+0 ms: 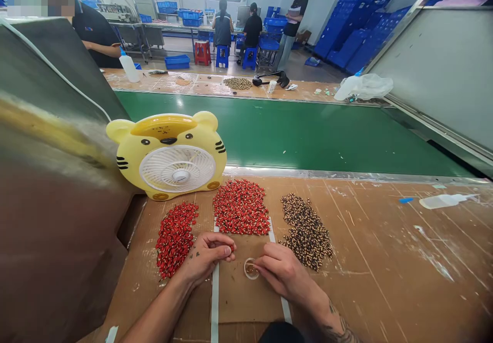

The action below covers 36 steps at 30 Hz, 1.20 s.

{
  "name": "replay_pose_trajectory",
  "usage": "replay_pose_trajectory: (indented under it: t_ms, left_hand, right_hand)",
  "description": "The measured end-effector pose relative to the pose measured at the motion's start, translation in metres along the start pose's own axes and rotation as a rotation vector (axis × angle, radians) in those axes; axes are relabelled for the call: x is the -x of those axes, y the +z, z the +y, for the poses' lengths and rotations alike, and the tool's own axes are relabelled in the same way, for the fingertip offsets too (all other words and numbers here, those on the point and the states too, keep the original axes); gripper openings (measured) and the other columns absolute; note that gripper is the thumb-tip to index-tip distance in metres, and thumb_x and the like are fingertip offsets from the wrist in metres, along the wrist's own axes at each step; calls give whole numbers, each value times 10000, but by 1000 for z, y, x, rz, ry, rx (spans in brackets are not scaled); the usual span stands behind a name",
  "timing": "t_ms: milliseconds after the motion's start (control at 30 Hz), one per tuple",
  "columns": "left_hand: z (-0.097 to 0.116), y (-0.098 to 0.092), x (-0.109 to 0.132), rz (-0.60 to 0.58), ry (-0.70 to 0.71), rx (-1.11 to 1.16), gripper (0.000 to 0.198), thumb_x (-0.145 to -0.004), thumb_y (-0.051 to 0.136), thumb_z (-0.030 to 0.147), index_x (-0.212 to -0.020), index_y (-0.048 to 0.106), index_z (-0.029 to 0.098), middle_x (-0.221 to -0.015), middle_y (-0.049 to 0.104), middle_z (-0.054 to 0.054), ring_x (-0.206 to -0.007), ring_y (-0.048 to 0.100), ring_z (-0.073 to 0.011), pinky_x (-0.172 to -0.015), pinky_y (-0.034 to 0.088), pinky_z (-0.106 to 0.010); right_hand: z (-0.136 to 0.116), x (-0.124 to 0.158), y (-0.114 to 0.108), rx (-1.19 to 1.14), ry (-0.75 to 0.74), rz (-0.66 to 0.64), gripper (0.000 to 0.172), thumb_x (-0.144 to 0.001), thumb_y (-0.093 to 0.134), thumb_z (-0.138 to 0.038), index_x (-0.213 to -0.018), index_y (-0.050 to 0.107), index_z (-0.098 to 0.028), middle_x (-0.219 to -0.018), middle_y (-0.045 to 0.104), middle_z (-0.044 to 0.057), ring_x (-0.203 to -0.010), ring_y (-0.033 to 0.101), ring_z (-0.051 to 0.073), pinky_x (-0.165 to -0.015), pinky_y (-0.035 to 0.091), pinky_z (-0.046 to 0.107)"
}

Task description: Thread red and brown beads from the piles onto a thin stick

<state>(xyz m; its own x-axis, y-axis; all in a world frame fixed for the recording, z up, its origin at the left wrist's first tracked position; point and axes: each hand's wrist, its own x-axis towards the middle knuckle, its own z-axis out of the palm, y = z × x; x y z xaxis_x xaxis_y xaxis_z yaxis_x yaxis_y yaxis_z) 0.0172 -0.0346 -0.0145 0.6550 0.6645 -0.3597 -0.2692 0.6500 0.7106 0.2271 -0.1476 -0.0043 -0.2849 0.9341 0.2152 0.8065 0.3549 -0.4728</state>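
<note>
My left hand (208, 258) rests on the cardboard work mat (246, 297), fingers curled in a pinch on a small red piece at its fingertips. My right hand (281, 271) lies beside it, fingers pinched together at a small white ring (250, 268) on the mat; what they grip is too small to name. Two piles of red pieces lie close by, one (175, 237) left of my left hand and one (241, 207) just beyond both hands. A pile of dark and pale pieces (307, 231) sits right of my right hand.
A yellow tiger-shaped desk fan (169, 155) stands behind the piles. A green conveyor belt (308, 132) runs past the bench. A clear squeeze bottle (442, 200) lies at right. A metal panel (50, 178) walls the left. Other people work beyond the belt.
</note>
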Motion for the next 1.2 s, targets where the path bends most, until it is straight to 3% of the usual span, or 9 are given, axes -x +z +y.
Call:
replay_pose_trajectory:
  t_ms: [300, 467, 633, 1200]
  left_hand:
    - [1, 3, -1, 49, -7, -61, 248, -526, 925, 248, -699, 796, 126, -657, 750, -58, -562, 644, -114, -606, 490, -214]
    - [1, 4, -2, 50, -20, -108, 243, -539, 910, 258, -713, 798, 130, -668, 754, -61, -591, 655, -135, -631, 490, -231]
    - [-3, 1, -3, 8, 15, -172, 198, -598, 876, 249, -741, 797, 137, -647, 746, -47, -573, 640, -130, -624, 482, -232]
    - [-5, -4, -1, -19, 26, -220, 203, -628, 858, 255, -780, 794, 136, -655, 751, -60, -590, 655, -163, -629, 489, -262]
  right_hand:
    - [-1, 0, -8, -124, 59, -61, 300, -1001, 463, -253, -753, 617, -180, -733, 554, 30, -701, 512, 161, -641, 379, 266]
    - [-7, -7, -23, -363, 160, 181, 210, -982, 521, -247, -822, 644, -189, -736, 611, 29, -679, 555, 155, -616, 416, 261]
    - [-20, -23, -26, -406, 176, 354, 193, -953, 567, -248, -790, 658, -195, -686, 610, 17, -625, 558, 153, -577, 421, 262]
    - [-24, -35, -19, -368, 126, 297, 201, -958, 551, -238, -795, 657, -188, -701, 608, 29, -631, 563, 154, -580, 440, 265]
